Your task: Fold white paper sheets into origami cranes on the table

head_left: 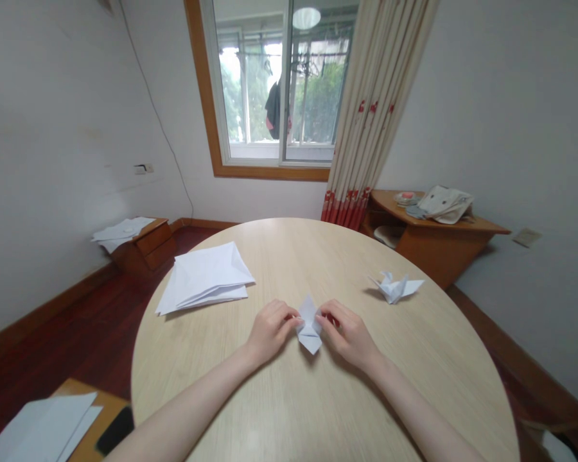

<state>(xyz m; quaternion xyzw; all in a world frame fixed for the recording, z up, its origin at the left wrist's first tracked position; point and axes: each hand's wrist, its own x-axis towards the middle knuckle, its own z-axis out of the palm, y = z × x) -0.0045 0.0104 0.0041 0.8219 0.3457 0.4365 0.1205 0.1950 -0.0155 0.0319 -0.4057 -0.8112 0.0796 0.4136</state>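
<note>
A small piece of folded white paper [309, 327] is between my hands near the middle of the round table [293, 410]. One pointed end faces away from me and another towards me. My left hand [272, 329] pinches its left edge between thumb and fingers. On the opposite edge, my right hand [348, 332] pinches it the same way. To the right, a finished-looking white paper crane [395, 287] stands on the tabletop, apart from my right hand.
A stack of white paper [212, 277] lies at the table's left. More sheets [43, 427] and a dark phone-like object [115, 430] are on a low wooden surface at lower left. A wooden desk [443, 240] with a pale bag [447, 204] stands behind right, beside the curtain [370, 96].
</note>
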